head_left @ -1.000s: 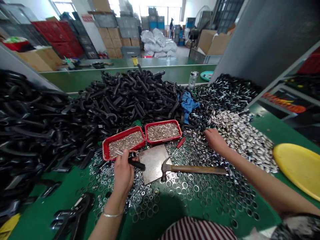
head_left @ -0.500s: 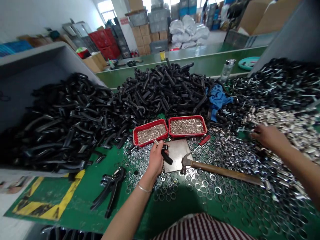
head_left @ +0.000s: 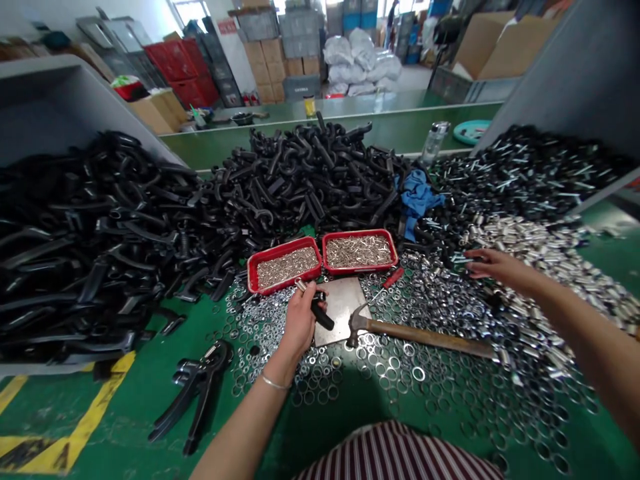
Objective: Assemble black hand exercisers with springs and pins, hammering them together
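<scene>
My left hand (head_left: 299,319) is closed round a short black handle part (head_left: 321,315) with a silver end, held over the scattered metal rings (head_left: 400,373) just in front of the left red tray (head_left: 283,265). My right hand (head_left: 493,264) reaches to the right, fingers stretched toward the edge of a pile of black and silver small parts (head_left: 520,177) and silver sleeves (head_left: 555,257); whether it grips one I cannot make out. A hammer (head_left: 420,335) lies between my hands, its head resting at a square steel plate (head_left: 341,303).
A big heap of black curved handles (head_left: 210,200) fills the left and back. A second red tray (head_left: 359,251) holds small silver pins. A blue cloth (head_left: 416,195), a bottle (head_left: 433,141) and a red-handled tool (head_left: 393,277) lie nearby. Black assembled parts (head_left: 196,387) rest front left.
My right hand has moved rightward from the rings toward the small-parts pile. My left hand keeps holding the black part. The view has swung left, then slightly back.
</scene>
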{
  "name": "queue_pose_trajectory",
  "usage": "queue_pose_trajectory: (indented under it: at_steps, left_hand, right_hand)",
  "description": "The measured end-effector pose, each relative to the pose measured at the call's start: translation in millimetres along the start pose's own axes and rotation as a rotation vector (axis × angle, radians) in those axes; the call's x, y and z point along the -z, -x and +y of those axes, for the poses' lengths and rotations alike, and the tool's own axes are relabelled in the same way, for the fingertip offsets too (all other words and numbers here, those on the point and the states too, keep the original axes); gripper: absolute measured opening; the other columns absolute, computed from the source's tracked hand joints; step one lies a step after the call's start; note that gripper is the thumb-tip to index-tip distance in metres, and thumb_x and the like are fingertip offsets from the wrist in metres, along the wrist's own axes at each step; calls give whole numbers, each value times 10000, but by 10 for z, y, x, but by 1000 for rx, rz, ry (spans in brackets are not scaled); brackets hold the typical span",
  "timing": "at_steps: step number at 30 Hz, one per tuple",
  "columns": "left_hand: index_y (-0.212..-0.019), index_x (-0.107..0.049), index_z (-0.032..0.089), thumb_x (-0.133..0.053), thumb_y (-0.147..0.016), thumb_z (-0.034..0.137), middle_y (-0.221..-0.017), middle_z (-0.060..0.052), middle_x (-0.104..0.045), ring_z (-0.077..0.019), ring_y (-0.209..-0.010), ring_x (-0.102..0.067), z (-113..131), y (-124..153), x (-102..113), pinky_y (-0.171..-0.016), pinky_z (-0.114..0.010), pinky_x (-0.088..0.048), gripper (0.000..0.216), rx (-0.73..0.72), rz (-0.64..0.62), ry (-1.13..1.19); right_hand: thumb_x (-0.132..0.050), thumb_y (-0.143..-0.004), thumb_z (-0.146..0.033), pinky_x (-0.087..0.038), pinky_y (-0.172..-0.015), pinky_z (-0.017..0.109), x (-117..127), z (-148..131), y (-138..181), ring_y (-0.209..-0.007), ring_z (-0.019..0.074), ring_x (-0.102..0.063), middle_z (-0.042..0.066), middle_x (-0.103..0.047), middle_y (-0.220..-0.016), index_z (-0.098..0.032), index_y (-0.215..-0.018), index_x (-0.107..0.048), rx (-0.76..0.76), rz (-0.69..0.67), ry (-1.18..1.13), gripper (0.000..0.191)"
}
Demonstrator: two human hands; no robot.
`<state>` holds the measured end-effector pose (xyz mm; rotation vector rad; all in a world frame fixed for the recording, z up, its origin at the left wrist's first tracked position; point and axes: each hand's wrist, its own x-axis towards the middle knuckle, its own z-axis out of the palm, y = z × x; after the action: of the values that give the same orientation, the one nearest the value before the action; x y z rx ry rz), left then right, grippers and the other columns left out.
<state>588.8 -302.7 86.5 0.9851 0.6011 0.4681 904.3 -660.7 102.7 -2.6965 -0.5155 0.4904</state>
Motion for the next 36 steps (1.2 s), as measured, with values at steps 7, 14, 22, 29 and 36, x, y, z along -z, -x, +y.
queue_pose_trajectory:
  at_steps: [7, 14, 22, 29, 36]
  left_hand:
    - [-939, -549, 163, -700, -838, 494, -870, -26, -649, -79, -606, -552, -2, -9, -209, -601, -225, -449, 378, 15, -17, 7]
    - [-929, -582, 169, -655, -865, 526, -837, -14, -627, -101, -631, -559, -33, 81, -410, -632, -240, -470, 371, -22, -96, -46]
    - [-911, -600, 181, -639, -866, 563, -832, -27, -628, -139, -684, -565, -17, 173, -244, -651, -259, -472, 387, -28, -80, -162]
    - [-937, -638, 206, -604, -914, 509, -896, -45, -648, -186, -807, -573, 192, 218, -281, -758, -298, -442, 306, -224, -85, -433]
    - [-930, -604, 209, -525, -979, 428, -861, -47, -638, -197, -806, -563, 278, 154, -140, -800, -322, -403, 237, -453, -125, -668]
  right_hand:
    - [-652, -905, -355, -468, -783, 358, -241, -1013, 592, -797, 234, -668, 91, -708, -824, -185, -1207, -606, 236, 201, -291, 349]
    - [-610, -938, -376, -521, -755, 352, -1004, -2293, 1156, -827, 216, -653, 70, -687, -943, -216, -1041, -611, 701, 179, -457, 190]
    - [-529, -983, -288, -538, -831, 405, -1241, -2316, 1195, -940, 246, -657, 99, -681, -1004, -217, -1106, -603, 912, 193, -369, 160]
    - [-514, -983, -427, -553, -742, 393, -1210, -2395, 1120, -808, 224, -674, 71, -688, -877, -218, -1012, -577, 784, -94, -566, 220]
    - [-480, -957, -602, -412, -448, 250, -1313, -2599, 1165, -443, 114, -485, -37, -548, -573, -225, -807, -493, 527, -479, -872, 406]
